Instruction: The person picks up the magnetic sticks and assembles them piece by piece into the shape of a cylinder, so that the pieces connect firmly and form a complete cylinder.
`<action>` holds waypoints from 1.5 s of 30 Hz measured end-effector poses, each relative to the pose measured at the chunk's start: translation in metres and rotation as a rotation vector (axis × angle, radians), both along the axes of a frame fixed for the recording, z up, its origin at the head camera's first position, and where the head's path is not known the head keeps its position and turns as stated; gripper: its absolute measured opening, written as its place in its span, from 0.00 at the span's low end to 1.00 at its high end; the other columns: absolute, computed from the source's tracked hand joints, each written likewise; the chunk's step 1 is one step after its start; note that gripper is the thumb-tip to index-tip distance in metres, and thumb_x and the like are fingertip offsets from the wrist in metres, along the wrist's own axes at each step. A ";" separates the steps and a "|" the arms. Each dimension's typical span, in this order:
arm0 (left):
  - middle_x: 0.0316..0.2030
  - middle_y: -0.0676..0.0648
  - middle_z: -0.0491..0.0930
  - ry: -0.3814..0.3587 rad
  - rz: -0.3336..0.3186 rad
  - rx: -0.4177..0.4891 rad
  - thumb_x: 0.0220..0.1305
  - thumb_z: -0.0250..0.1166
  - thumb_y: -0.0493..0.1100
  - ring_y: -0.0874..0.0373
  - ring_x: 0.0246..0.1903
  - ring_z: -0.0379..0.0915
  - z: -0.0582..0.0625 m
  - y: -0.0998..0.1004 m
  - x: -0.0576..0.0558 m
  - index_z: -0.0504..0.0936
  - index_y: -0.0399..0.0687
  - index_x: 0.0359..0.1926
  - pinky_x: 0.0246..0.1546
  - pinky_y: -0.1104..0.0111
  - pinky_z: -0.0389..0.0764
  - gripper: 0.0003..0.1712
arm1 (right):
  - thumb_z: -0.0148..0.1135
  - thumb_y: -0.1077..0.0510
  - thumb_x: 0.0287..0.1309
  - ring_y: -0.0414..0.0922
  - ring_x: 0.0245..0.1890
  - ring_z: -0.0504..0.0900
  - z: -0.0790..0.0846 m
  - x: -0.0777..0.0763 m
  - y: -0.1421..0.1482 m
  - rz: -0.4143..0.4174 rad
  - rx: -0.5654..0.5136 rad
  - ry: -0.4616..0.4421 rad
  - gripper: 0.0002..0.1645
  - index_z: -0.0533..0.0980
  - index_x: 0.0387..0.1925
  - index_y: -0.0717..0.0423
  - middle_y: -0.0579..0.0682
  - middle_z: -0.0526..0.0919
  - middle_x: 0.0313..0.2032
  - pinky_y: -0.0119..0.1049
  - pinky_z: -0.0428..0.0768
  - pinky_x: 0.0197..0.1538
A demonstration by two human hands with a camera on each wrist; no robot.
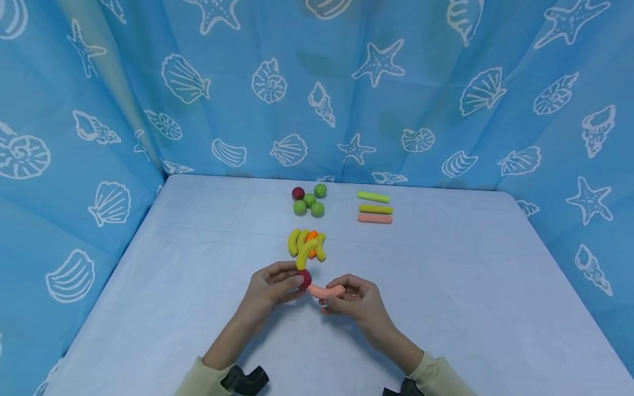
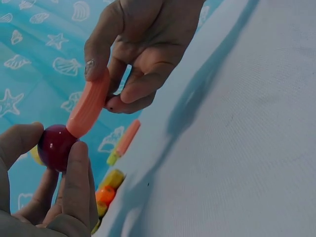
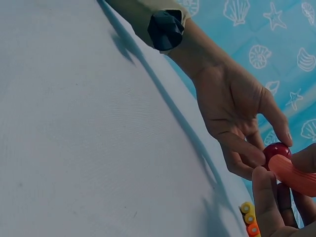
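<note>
My left hand (image 1: 269,289) pinches a dark red ball (image 1: 305,279) between thumb and fingers, above the white table. A curved yellow piece (image 1: 304,257) sticks up from the ball's far side. In my right hand (image 1: 359,300) is a bent pink stick (image 1: 326,291), gripped between thumb and fingers. The left wrist view has the stick's (image 2: 90,106) lower end right at the surface of the ball (image 2: 58,148). In the right wrist view, the pink stick (image 3: 294,176) partly covers the ball (image 3: 277,150).
Beyond the hands lie several curved yellow pieces (image 1: 294,242) and an orange one (image 1: 311,236). Farther back are several green balls (image 1: 317,209) and a dark red ball (image 1: 298,193). To their right lie light green (image 1: 373,197), yellow (image 1: 376,209) and pink (image 1: 375,219) straight sticks. A blue shell-patterned curtain (image 1: 346,104) surrounds the table.
</note>
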State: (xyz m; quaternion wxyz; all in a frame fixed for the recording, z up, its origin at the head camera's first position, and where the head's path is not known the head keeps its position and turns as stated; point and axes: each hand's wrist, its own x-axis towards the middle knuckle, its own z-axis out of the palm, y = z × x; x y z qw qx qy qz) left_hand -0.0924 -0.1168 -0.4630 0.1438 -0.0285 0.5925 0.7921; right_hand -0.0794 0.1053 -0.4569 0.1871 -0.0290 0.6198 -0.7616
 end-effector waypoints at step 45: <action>0.35 0.55 0.81 0.383 0.036 -0.834 0.57 0.75 0.42 0.58 0.37 0.77 -0.002 0.009 0.010 0.83 0.49 0.41 0.43 0.62 0.82 0.11 | 0.77 0.65 0.48 0.33 0.29 0.78 -0.014 0.006 -0.008 0.122 0.750 0.732 0.13 0.84 0.35 0.48 0.35 0.83 0.31 0.31 0.81 0.34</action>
